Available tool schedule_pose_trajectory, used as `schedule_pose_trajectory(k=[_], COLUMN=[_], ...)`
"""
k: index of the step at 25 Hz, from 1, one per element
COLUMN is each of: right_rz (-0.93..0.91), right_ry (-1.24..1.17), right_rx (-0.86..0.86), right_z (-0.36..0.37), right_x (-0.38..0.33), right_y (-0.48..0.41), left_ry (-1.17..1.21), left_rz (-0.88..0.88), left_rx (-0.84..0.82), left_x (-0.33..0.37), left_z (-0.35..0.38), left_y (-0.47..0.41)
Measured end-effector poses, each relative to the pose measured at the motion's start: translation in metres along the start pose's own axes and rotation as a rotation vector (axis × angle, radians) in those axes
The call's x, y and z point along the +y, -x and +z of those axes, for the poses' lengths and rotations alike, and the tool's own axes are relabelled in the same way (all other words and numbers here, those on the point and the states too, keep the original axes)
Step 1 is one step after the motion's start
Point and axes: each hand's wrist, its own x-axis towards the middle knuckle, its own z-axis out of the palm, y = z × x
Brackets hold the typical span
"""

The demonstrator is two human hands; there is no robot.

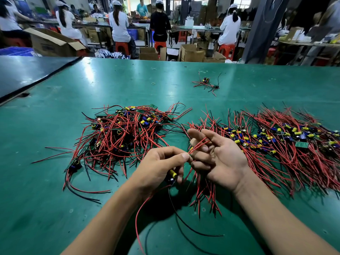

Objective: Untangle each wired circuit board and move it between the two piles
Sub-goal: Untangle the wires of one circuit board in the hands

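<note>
On the green table [55,111], the tangled pile [125,133] lies to the left and the combed pile [279,144] to the right. Between them my right hand [219,159] is palm-up with red leads [199,144] across its curled fingers; I can't tell if they grip. My left hand [160,168] clamps the circuit board [172,174]. It's light and its leads are floppy, so I'd hold the board's edge.
</note>
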Motion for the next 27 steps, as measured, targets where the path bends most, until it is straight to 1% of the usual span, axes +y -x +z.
schedule_pose_trajectory(k=[2,3,5,7,8,9,11,14,17,23,25,27], right_rz=[-0.002,-0.016,-0.08,-0.153,-0.174,-0.189,-0.246,-0.352,-0.427,-0.553,-0.624,-0.674], right_ry=[-0.016,0.033,0.254,0.555,0.67,0.73,0.749,0.732,0.729,0.557,0.623,0.764], right_rx=[-0.04,-0.03,0.044,0.096,0.087,0.062,0.05,0.092,0.137,0.235,0.307,0.386], right_z=[0.0,0.0,0.0,0.001,0.003,0.003,0.004,0.001,0.0,0.002,0.002,0.0], right_x=[0.001,0.001,0.003,0.011,0.016,0.021,0.026,0.022,0.022,0.024,0.023,0.021], right_y=[0.0,0.0,-0.001,0.0,0.0,-0.001,-0.002,-0.002,-0.002,-0.007,-0.008,-0.01], left_ry=[0.028,0.03,0.005,-0.032,-0.04,-0.036,0.011,0.099,0.131,0.164,0.147,0.118], left_rz=[-0.005,-0.015,-0.032,-0.016,-0.008,-0.006,-0.033,-0.048,-0.03,-0.037,-0.029,-0.025], left_rx=[-0.007,0.009,0.063,0.111,0.125,0.134,0.127,0.092,0.055,0.022,0.03,0.04], left_x=[-0.001,-0.001,-0.002,-0.001,0.0,0.001,0.002,0.004,0.006,0.004,0.004,0.003], left_z=[-0.002,-0.003,-0.004,-0.006,-0.006,-0.006,-0.005,-0.002,-0.001,-0.002,-0.001,0.0], left_y=[0.0,0.0,0.0,-0.001,-0.001,-0.001,-0.001,0.0,0.0,-0.001,-0.001,-0.001])
